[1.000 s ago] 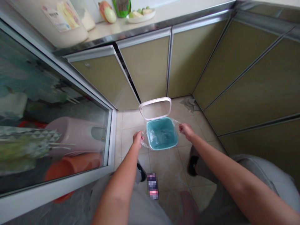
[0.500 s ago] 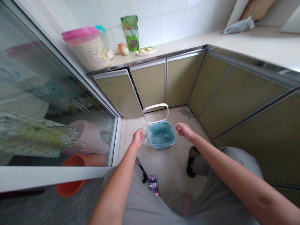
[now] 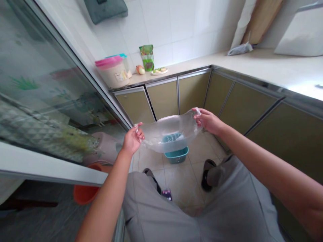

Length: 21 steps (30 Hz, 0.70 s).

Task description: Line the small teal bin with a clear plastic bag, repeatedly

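A clear plastic bag (image 3: 153,134) is stretched wide between my two hands, its mouth spread open. My left hand (image 3: 133,139) pinches one side of the rim, with a bit of film showing between the fingers. On the opposite side, my right hand (image 3: 208,120) grips the rim, slightly higher. Below and behind the film stands a teal bin (image 3: 176,157) on the tiled floor. Its upper part shows blurred through the bag, and its raised white rim frame is mostly hidden behind the plastic.
Cabinets (image 3: 163,99) run along the back and right under a pale counter (image 3: 191,65). On it are a pink-lidded container (image 3: 113,72), a green pouch (image 3: 147,57) and a plate (image 3: 159,71). A glass door (image 3: 63,87) stands at left, an orange bucket (image 3: 85,194) beyond it.
Both hands have risen from beside the bin and moved farther apart. The plastic bag came up with them and is now spread wide above the bin. The view has tilted up.
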### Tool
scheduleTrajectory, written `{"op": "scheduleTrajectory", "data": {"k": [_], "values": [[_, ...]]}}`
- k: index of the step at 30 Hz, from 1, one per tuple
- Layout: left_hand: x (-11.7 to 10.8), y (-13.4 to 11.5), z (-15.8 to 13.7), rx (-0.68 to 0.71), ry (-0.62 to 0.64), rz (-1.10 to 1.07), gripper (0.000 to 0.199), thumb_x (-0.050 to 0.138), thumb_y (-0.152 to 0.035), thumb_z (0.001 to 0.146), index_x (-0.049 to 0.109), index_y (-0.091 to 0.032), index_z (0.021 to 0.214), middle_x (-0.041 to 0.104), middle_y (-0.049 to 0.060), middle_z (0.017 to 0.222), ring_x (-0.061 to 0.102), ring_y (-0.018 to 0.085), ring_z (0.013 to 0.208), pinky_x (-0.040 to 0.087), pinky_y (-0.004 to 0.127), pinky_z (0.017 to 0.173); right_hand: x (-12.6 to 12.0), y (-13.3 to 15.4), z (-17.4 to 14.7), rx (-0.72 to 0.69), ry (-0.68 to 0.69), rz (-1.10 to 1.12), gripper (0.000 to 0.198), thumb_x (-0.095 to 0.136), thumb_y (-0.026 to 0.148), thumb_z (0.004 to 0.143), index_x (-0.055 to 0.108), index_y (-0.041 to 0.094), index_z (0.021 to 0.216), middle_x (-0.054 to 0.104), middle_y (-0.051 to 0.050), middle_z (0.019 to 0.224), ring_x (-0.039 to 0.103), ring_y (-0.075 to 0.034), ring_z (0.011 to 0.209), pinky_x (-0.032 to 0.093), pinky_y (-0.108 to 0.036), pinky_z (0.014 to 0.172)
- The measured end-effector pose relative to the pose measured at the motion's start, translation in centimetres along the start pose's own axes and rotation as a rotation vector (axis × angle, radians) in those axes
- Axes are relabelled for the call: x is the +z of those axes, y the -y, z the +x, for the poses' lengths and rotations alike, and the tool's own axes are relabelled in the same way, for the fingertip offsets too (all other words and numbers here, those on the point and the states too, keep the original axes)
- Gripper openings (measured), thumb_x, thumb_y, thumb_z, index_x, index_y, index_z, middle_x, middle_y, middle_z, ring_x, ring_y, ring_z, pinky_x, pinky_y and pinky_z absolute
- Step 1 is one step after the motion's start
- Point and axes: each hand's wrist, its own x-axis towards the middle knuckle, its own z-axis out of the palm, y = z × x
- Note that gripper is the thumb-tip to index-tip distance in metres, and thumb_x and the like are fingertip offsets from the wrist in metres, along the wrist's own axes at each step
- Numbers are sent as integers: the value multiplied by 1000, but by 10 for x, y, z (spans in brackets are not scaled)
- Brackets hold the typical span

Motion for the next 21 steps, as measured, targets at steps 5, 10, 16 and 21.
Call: {"op": "scheduleTrajectory", "data": {"k": [5,10,16,21], "values": [[23,-19,-44,70,51,69,31,69,-26,83,68,-19,113,41,-6,62,45,10,54,46,24,58,-1,37,-28,-34,29,3,36,71,36,80,68,20,112,64,-1,81,44,-9,52,38,-25,48],[24,-4,-87,40,44,60,37,71,-26,83,68,-21,119,41,-5,64,45,10,56,47,25,61,-13,39,-67,39,60,10,23,73,41,79,65,19,80,59,-2,70,44,-10,51,38,-25,47],[8,32,-123,-59,-13,69,33,73,-27,83,71,-21,116,41,-4,64,43,10,59,45,26,62,-31,11,-125,138,-30,7,28,72,46,78,59,23,71,55,-2,66,44,-13,52,38,-29,48],[1,54,-144,-177,-27,122,16,75,-32,86,69,-17,86,40,-4,63,43,11,60,44,27,64,-37,-13,-174,250,-57,12,32,72,52,80,61,24,68,53,-4,67,44,-14,53,38,-31,48]]}}
